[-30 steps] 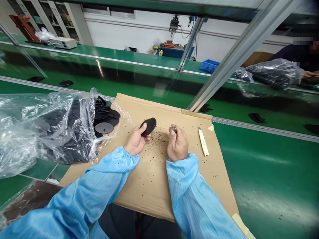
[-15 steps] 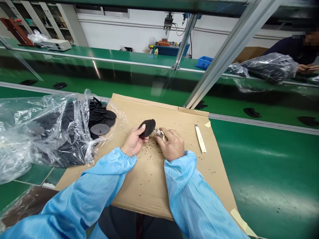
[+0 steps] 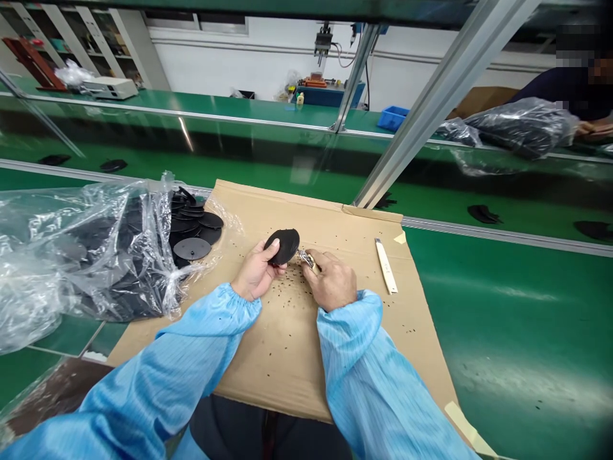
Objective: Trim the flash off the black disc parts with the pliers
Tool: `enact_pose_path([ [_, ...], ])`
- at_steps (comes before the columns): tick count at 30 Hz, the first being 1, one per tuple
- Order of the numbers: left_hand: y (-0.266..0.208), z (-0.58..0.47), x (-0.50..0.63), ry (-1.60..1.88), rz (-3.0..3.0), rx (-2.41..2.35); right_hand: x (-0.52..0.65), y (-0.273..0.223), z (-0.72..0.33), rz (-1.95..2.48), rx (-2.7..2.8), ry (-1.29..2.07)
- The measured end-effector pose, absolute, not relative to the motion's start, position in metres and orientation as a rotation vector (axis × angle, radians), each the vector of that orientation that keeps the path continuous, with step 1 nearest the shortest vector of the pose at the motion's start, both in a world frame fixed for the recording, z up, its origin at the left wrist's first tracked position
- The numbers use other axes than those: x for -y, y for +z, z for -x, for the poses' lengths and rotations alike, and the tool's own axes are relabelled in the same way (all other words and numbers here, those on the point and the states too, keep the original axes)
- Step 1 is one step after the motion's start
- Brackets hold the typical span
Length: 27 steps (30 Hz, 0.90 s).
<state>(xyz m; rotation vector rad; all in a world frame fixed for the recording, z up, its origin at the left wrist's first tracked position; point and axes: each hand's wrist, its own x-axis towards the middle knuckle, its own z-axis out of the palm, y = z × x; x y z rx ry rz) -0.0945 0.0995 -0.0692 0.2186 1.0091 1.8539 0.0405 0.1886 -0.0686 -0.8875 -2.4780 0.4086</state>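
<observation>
My left hand [image 3: 257, 273] grips a stack-like black round disc [image 3: 282, 246] by its edge, thumb on top, tilted above the cardboard. Close to the disc's right edge, my right hand [image 3: 332, 279] is closed around small nippers [image 3: 307, 258] with a shiny metal head and a pale handle. The nippers' tip lies beside the disc; whether it touches cannot be made out. Small black scraps [image 3: 290, 295] are scattered on the cardboard sheet [image 3: 268, 377] below both hands. A cream-handled utility knife [image 3: 385, 267] lies to the right of my right hand.
A clear plastic bag [image 3: 119, 255] full of black discs [image 3: 192, 248] spills open on the left. Behind the cardboard runs a green conveyor [image 3: 268, 156] with dark parts on it. A metal post [image 3: 445, 102] rises at the right. Beyond, a person [image 3: 550, 89] sits by another bag.
My right hand and the nippers have shifted slightly right, away from the disc. The disc is turned a little, showing more of its face. Parts on the conveyor have drifted slightly.
</observation>
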Motion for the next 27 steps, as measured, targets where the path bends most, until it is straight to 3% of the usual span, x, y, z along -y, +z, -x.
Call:
enact_pose_path([
  [8, -0.067, 0.095, -0.101, 1.894, -0.235, -0.999, -0.197, -0.076, -0.039, 0.909, 2.019, 1.119],
  [19, -0.072, 0.097, -0.102, 2.088, -0.262, -0.920, -0.193, -0.081, -0.040, 0.687, 2.148, 0.886],
  [27, -0.066, 0.101, -0.100, 1.948, -0.117, -0.896, -0.186, -0.073, -0.041, 0.620, 2.153, 0.753],
])
